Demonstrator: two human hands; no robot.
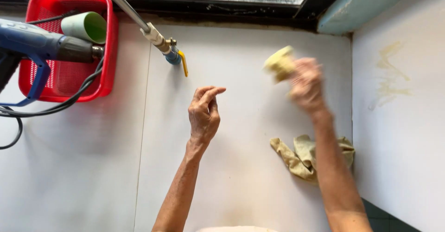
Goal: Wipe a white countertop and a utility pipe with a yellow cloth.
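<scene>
Taking the olive cloth [296, 155] crumpled on the white surface [241, 181] as the marker: the right forearm passes straight over its right half, so a careless sweep of that arm could, I judge, drag the cloth out of place. Up and slightly right of the cloth, the right hand [307, 86] is raised and closed around a pale yellow lump [280, 63], which sticks out past the fingers on the upper left. Both are smeared by motion, so I cannot tell whether the lump is a sponge, a wad or something harder, nor how firm the hold is; a loose hold on a swinging hand could let it fly off. Left of the cloth and a little above it, the left hand [204, 114] holds nothing, fingers loosely curled, thumb and forefinger nearly meeting. Farther up and left of the cloth, a pipe [134, 16] runs down to a small valve with a yellow lever [178, 58]; a stray knock could turn it. Far left, a blue power tool [41, 46] lies across a red basket [69, 74] beside a green cup [85, 26], its cord [55, 104] trailing off the edge, where a snag might pull it. The tool's body is cut off, and the dark window ledge above shows little.
</scene>
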